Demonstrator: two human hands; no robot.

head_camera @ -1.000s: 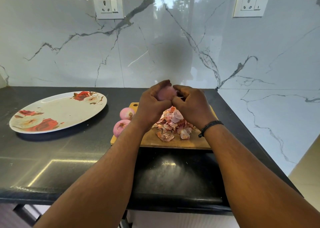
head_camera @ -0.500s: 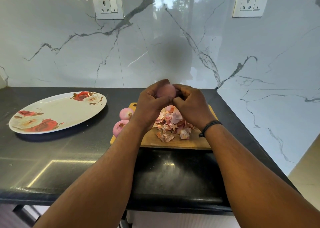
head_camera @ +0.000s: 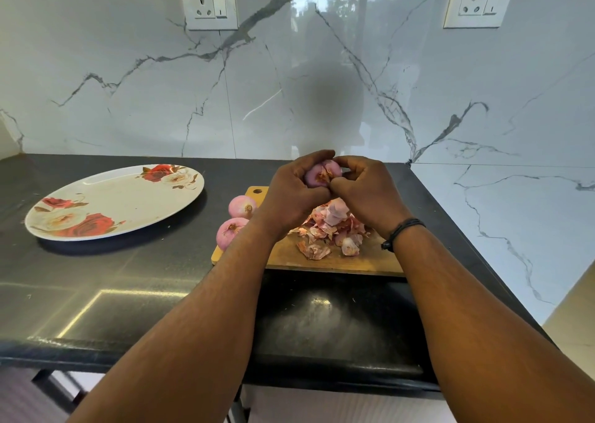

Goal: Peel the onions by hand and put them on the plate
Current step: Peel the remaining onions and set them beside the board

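At the left of the frame, a floral plate (head_camera: 116, 200) lies on the dark counter (head_camera: 128, 278). Toward the centre, two peeled onions (head_camera: 236, 218) rest at the left edge of a wooden cutting board (head_camera: 322, 258), one just behind the other. Above the board, the left hand (head_camera: 289, 194) curls its fingers around a third onion (head_camera: 322, 174), cupping it from the left with the thumb pressed beneath. The right hand (head_camera: 367, 187) meets it from the right, fingertips pinching at the onion's skin. The onion sits between both sets of fingers, clear of the board. Below the hands, a heap of onion peels (head_camera: 331, 229) lies on the board.
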